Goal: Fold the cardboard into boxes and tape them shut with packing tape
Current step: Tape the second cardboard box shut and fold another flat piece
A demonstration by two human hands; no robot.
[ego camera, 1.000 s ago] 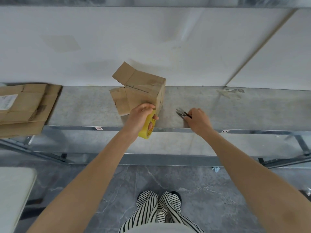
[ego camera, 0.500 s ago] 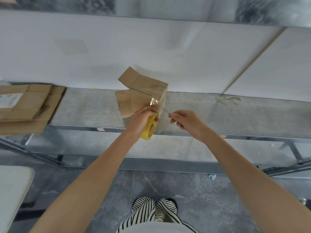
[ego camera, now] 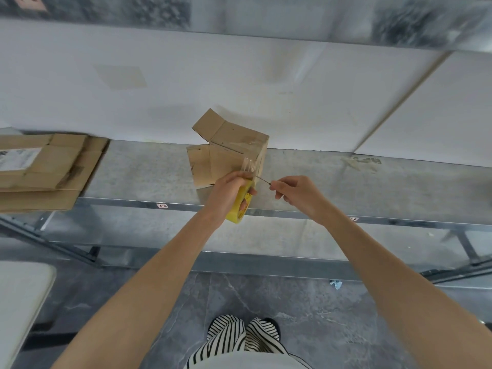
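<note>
Surface (ego camera: 149, 171): grey and speckled, with a metal front edge, running along a white wall (ego camera: 292, 75).
Flat cardboard (ego camera: 45, 169): a stack of unfolded sheets at the far left of the surface; one bears a white label.
Box (ego camera: 234, 150): folded cardboard standing near the middle of the surface, two flaps open on its left side, clear tape across its top face.
Left hand (ego camera: 226, 190): fingers curled round a yellow tape roll (ego camera: 241, 206), held at the box's near corner.
Tape strip (ego camera: 249, 166): clear, stretched from the box's edge down to the roll.
Blade (ego camera: 262, 180): a thin metal tip pointing at the strip, just beside the left thumb; which tool it belongs to cannot be told.
Right hand (ego camera: 298, 193): fingers pinched together on the blade's near end, just right of the left hand.
Floor (ego camera: 319, 310): grey stone tiles below, with striped trousers (ego camera: 239, 336) at the bottom edge.
</note>
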